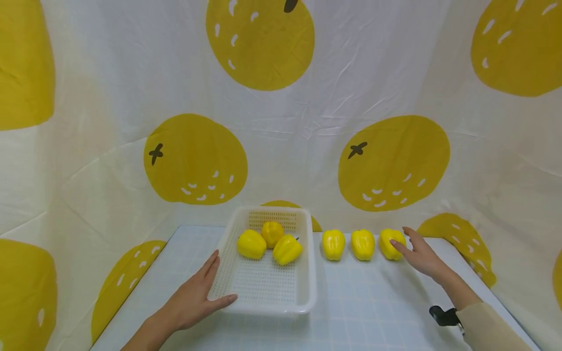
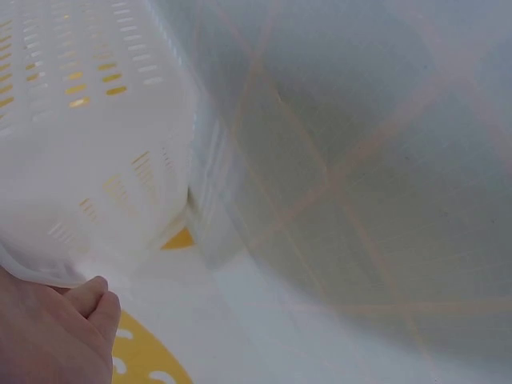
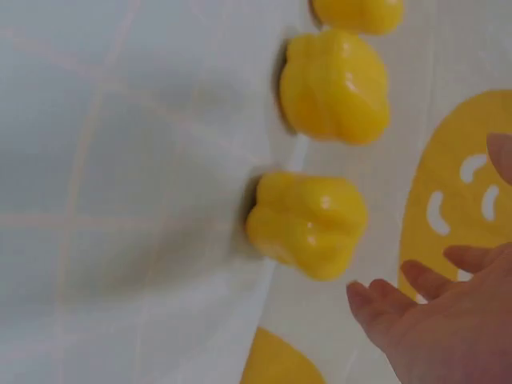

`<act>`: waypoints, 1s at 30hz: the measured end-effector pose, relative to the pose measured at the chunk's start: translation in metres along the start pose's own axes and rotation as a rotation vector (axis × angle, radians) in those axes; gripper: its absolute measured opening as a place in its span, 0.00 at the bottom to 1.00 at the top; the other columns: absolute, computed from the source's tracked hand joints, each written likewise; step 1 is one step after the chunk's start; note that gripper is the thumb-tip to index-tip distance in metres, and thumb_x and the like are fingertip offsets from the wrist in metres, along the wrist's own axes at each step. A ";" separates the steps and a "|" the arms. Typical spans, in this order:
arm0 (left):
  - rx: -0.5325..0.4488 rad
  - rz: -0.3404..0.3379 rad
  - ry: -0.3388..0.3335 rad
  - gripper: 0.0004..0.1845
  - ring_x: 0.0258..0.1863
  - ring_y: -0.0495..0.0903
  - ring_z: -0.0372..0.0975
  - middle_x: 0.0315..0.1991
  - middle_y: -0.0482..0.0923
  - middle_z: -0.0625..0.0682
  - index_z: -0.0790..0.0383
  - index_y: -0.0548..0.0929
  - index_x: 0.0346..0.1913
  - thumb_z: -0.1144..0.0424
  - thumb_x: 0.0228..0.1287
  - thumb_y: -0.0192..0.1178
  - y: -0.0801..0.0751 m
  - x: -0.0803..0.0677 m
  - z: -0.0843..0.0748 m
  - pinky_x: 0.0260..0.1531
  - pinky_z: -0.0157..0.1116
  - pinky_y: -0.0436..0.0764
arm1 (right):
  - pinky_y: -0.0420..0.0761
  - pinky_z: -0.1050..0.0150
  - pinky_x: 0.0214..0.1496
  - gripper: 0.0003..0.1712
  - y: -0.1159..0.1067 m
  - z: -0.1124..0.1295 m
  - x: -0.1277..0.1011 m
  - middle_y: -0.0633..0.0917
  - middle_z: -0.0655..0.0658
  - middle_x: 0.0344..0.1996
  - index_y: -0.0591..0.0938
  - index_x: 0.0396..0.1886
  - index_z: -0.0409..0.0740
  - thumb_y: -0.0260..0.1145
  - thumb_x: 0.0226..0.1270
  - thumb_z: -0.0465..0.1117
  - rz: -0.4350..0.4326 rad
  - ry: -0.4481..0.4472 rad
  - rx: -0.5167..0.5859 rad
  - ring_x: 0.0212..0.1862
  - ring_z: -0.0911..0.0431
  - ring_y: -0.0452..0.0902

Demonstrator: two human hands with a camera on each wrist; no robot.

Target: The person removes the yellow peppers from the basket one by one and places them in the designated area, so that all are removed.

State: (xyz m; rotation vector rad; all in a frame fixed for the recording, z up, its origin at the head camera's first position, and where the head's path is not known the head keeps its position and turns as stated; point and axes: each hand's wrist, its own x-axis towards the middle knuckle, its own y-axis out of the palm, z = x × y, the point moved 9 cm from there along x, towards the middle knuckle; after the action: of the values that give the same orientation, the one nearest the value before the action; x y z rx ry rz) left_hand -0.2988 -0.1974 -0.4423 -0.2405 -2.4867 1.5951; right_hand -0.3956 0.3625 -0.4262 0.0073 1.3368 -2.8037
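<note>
Nearest, the left hand (image 1: 193,300) lies with straight fingers along the near left corner of the white basket (image 1: 307,287), thumb against its near rim, bracing rather than gripping. The basket is thin perforated plastic, rectangular with rounded corners, and the surface (image 1: 373,302) looks smooth under its gridded cloth, so a sideways nudge could slide the basket off that light contact.

Farther right, the right hand (image 1: 421,256) is spread wide, fingertips at the rightmost pepper (image 1: 391,243) but not closed on it. That pepper is glossy, lobed and rounded; a push instead of a grasp could roll it toward the drooping backdrop or into the middle pepper (image 1: 362,244), with the left pepper (image 1: 333,244) just beyond.

At the far end of the basket, three more yellow peppers (image 1: 269,242) sit bunched together, touching.
</note>
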 end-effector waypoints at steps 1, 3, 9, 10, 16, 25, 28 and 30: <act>-0.002 -0.001 0.000 0.66 0.78 0.57 0.57 0.84 0.39 0.56 0.66 0.48 0.82 0.19 0.56 0.53 0.000 0.000 0.000 0.70 0.60 0.65 | 0.61 0.24 0.66 0.56 0.002 0.005 -0.002 0.48 0.17 0.74 0.42 0.79 0.25 0.52 0.79 0.64 -0.001 -0.014 -0.001 0.70 0.21 0.50; -0.005 -0.005 0.001 0.66 0.78 0.57 0.57 0.84 0.40 0.57 0.66 0.48 0.82 0.19 0.56 0.54 0.001 0.000 0.001 0.70 0.60 0.65 | 0.61 0.24 0.67 0.55 0.006 0.017 -0.005 0.49 0.17 0.74 0.43 0.79 0.24 0.53 0.79 0.63 0.000 -0.043 -0.003 0.71 0.22 0.51; 0.004 -0.016 0.005 0.65 0.78 0.57 0.55 0.84 0.40 0.55 0.66 0.49 0.82 0.20 0.57 0.56 0.003 -0.001 0.002 0.70 0.59 0.65 | 0.63 0.27 0.68 0.51 0.016 0.050 -0.015 0.54 0.19 0.73 0.47 0.78 0.25 0.55 0.80 0.60 0.021 -0.111 0.030 0.71 0.24 0.54; 0.007 -0.016 0.004 0.65 0.78 0.57 0.55 0.84 0.40 0.55 0.65 0.49 0.82 0.20 0.57 0.56 0.003 -0.001 0.003 0.71 0.59 0.65 | 0.63 0.28 0.68 0.51 0.018 0.056 -0.016 0.54 0.19 0.73 0.48 0.78 0.25 0.55 0.80 0.60 0.021 -0.117 0.036 0.72 0.25 0.54; 0.013 -0.024 0.018 0.66 0.78 0.57 0.56 0.84 0.41 0.57 0.67 0.49 0.82 0.19 0.57 0.53 0.000 -0.001 0.000 0.70 0.59 0.65 | 0.70 0.31 0.66 0.50 0.028 0.086 -0.021 0.57 0.23 0.74 0.51 0.79 0.30 0.55 0.78 0.62 0.033 -0.128 0.052 0.71 0.27 0.59; 0.009 -0.015 0.014 0.66 0.78 0.57 0.56 0.84 0.40 0.56 0.66 0.48 0.82 0.19 0.57 0.53 -0.001 -0.001 -0.001 0.70 0.59 0.65 | 0.74 0.36 0.66 0.46 0.049 0.122 -0.025 0.61 0.27 0.75 0.56 0.79 0.36 0.60 0.77 0.60 0.068 -0.185 0.103 0.71 0.30 0.63; 0.009 -0.012 0.010 0.66 0.78 0.57 0.56 0.84 0.39 0.56 0.66 0.48 0.82 0.19 0.57 0.54 -0.001 -0.001 -0.001 0.70 0.59 0.65 | 0.74 0.37 0.66 0.45 0.056 0.133 -0.026 0.62 0.28 0.75 0.57 0.79 0.37 0.60 0.77 0.60 0.080 -0.210 0.115 0.72 0.31 0.63; 0.009 -0.013 0.012 0.65 0.78 0.58 0.57 0.84 0.40 0.56 0.66 0.48 0.82 0.20 0.57 0.54 -0.001 -0.001 -0.001 0.70 0.59 0.65 | 0.74 0.37 0.67 0.44 0.060 0.140 -0.027 0.63 0.30 0.75 0.59 0.79 0.39 0.61 0.76 0.60 0.087 -0.226 0.122 0.72 0.31 0.63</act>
State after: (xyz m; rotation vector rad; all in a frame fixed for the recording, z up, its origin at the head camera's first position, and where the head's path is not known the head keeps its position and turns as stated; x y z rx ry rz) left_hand -0.2975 -0.1973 -0.4407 -0.2313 -2.4665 1.5939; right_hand -0.3653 0.2163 -0.3839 -0.2342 1.0884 -2.7116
